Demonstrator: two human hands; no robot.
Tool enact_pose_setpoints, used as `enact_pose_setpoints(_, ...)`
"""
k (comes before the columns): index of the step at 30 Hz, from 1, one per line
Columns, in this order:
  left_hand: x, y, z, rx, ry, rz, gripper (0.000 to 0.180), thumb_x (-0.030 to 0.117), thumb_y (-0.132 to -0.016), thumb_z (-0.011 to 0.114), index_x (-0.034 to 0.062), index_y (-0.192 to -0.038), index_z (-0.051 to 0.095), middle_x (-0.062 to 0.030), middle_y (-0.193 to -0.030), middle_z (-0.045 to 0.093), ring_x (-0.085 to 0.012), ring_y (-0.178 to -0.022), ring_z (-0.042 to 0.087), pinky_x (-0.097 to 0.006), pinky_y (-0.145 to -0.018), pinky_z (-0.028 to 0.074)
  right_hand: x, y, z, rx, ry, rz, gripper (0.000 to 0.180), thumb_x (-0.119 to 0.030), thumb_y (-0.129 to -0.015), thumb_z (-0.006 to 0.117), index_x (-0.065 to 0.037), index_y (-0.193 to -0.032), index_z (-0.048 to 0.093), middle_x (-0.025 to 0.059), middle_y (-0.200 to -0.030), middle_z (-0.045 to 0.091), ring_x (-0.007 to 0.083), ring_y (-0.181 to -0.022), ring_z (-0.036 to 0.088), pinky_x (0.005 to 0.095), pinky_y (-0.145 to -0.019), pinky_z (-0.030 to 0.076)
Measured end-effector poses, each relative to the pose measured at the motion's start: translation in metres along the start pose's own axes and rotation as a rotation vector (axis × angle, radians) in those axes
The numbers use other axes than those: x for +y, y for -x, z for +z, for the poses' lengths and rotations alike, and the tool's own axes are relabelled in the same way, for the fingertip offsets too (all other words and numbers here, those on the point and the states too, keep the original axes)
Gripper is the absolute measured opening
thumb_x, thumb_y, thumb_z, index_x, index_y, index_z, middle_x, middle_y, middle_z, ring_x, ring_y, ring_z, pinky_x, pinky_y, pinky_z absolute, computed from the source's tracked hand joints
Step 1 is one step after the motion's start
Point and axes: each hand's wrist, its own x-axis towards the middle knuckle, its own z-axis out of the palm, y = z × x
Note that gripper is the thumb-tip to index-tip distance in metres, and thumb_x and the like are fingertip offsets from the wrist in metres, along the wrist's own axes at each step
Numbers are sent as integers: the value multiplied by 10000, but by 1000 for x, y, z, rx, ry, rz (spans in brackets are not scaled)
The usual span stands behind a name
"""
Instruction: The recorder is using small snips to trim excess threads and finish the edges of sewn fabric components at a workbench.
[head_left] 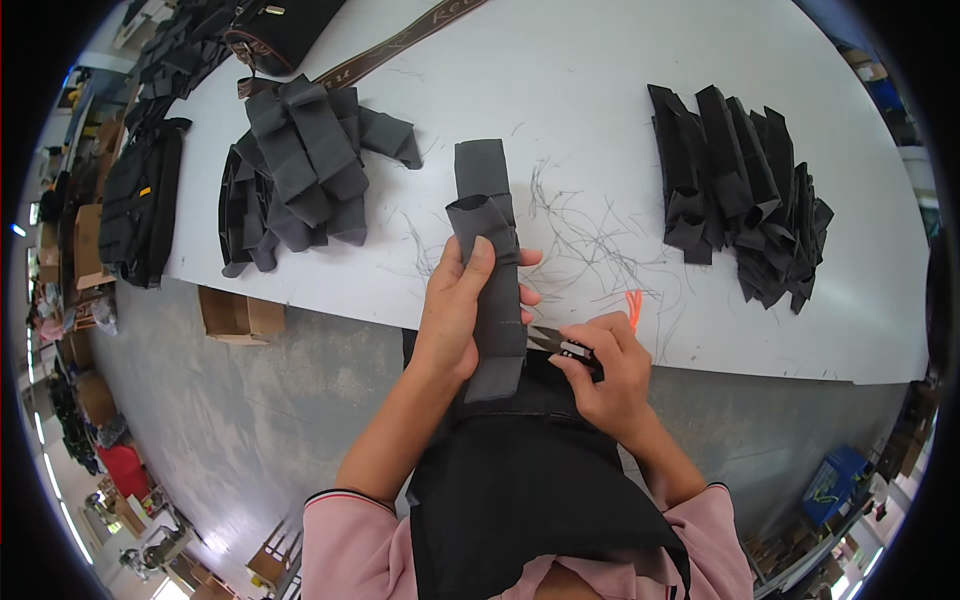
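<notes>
My left hand [455,305] is closed around a long dark grey sewn fabric strip [497,350], its thumb on top and its fingertips showing past the right edge. The strip stands lengthwise in front of me, with a folded, open-mouthed pocket [478,212] near its upper part. In my right hand [610,375] is a small pair of thread snips [562,345], gripped between thumb and fingers. Their blades point left, close to the strip's right edge. An orange tassel [634,308] shows beside that hand.
Cut thread ends [590,240] lie scattered over the white table [560,80]. A heap of similar grey fabric pieces [300,165] sits at left, and another pile of dark strips [735,185] at right. Beyond are a black bag [290,30], a brown printed strap [400,40] and a black backpack [143,205].
</notes>
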Motion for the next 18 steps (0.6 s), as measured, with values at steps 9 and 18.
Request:
enact_pose_setpoints(9,0,2,1,-30,-16,-33,321,329,-960,468,70,-1145,426,-123,-996,628,-159,-692,624,-282,-573,534,-3,-5,2,26,14,-75,299,-81,-666,738,-77,-945,630,40,-734,525,196,-543,494,289,-494,385)
enact_pose_setpoints(18,0,4,0,-49,-34,-94,346,321,-962,461,64,-1189,411,-133,-999,625,-166,-680,622,-285,-575,534,-11,-2,-7,-17,168,-177,265,-83,-679,732,-66,-928,642,32,-699,488,180,-502,454,284,-474,347)
